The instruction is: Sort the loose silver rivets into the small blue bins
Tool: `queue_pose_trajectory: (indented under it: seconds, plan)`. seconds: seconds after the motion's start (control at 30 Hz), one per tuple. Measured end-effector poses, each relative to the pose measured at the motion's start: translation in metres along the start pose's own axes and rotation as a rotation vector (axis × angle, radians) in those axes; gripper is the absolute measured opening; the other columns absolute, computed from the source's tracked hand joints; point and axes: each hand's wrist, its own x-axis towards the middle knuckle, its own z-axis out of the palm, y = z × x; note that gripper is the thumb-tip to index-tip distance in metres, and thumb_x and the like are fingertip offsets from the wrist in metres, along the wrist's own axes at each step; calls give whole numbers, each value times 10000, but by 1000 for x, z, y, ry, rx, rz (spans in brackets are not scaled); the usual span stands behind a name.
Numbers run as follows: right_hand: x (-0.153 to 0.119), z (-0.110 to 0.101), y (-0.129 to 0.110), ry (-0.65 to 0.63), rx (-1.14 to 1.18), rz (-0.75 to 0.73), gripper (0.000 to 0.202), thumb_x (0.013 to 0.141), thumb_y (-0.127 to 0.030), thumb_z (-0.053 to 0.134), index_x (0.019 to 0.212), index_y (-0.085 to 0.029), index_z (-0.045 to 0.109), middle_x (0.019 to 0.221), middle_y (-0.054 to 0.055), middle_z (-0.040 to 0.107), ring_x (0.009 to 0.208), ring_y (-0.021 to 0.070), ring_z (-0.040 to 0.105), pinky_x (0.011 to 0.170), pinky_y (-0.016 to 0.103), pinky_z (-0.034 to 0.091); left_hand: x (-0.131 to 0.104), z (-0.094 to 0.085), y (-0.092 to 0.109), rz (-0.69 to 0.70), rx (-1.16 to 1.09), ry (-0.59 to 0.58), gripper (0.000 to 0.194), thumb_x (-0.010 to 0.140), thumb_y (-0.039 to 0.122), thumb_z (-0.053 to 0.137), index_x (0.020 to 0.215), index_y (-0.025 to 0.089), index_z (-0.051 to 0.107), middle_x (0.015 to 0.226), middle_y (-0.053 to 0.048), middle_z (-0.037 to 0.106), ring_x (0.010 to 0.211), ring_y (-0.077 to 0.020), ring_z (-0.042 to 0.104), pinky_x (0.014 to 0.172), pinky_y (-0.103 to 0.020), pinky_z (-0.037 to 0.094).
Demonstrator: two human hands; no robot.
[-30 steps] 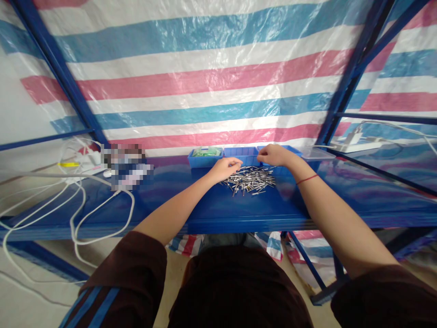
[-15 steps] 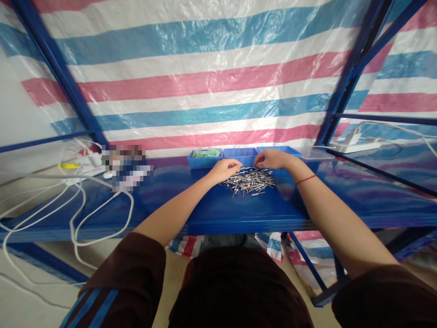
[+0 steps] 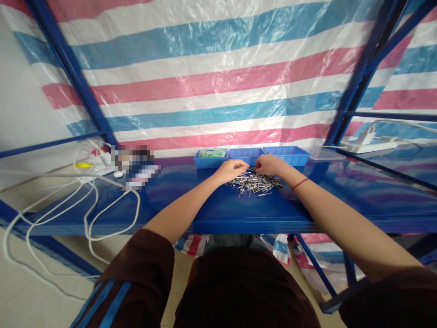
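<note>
A loose pile of small silver metal pins that look like blind rivets [image 3: 256, 183] lies on the blue table. My left hand [image 3: 232, 170] is at the pile's back left, thumb and fingers closed in a pinch. Across from it, my right hand [image 3: 269, 165] reaches over the back of the pile, fingers bent down and pressed together. Whatever sits between the fingertips of either hand is too small to make out. Only a small gap separates the two hands.
Behind the hands stand a blue bin [image 3: 210, 159] with green packets, a middle blue bin [image 3: 244, 155] and a right blue bin [image 3: 290, 156]. A clear plastic lid [image 3: 327, 154] lies to their right. White cables [image 3: 92, 205] and a power strip [image 3: 372, 145] flank the workspace.
My right hand has moved left and slightly down to the pile, closer to my left hand. The whole view has shifted a little to the right.
</note>
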Motion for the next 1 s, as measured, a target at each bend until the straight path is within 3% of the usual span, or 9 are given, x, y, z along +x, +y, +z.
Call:
queue_pose_trajectory:
  seconds: [0.27,0.47,0.6,0.77,1.0]
  plan:
    - [-2,2,-3,15,-3,-40,225,725,-224,530,856,-147,697,887,128,694,815,232,632,647,280,429,0,0,0,-2,23,4,254,840,262,496,990,138,658,872,-56,689,706,-113,611,727,-271,497]
    - [-9,-10,0,156,-20,-86,229,781,-194,472,916,-137,648,909,123,683,821,230,620,705,296,419,0,-1,2,-3,71,78,289,828,267,524,1064,142,633,981,-77,682,797,-136,620,790,-275,482]
    - [-14,-17,-3,204,249,-220,197,789,-201,478,882,-152,645,880,78,688,778,180,611,717,273,435,0,0,3,-32,49,98,331,841,318,507,1099,140,612,1004,-80,673,749,-128,619,756,-265,475]
    - [-15,-17,-12,242,565,-341,176,780,-256,509,838,-157,642,867,69,684,761,161,604,738,295,463,1,1,-1,23,56,64,302,846,375,471,953,144,635,789,-19,650,674,-124,600,672,-244,452]
    - [-10,-9,-18,351,823,-286,247,726,-366,601,835,-146,619,834,88,663,756,170,594,717,318,472,1,0,3,60,-14,102,239,827,350,492,790,133,587,662,13,584,621,-102,555,639,-228,424]
